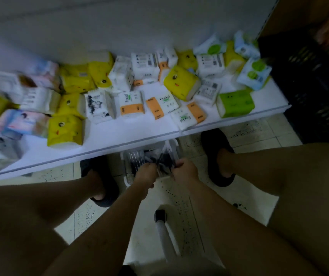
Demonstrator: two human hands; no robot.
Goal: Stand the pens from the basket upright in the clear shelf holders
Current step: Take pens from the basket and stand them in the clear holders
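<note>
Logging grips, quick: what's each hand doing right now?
Left hand: grips the pen pack.
Right hand: grips the same pack.

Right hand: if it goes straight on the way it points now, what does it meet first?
Probably the clear plastic pack of dark pens, which the right hand grips; depth is unclear.

Yellow tissue packs (181,82), a green pack (234,102), white shelf (119,132), black-speckled pale floor (249,130), seemingly black pens (136,163)
</note>
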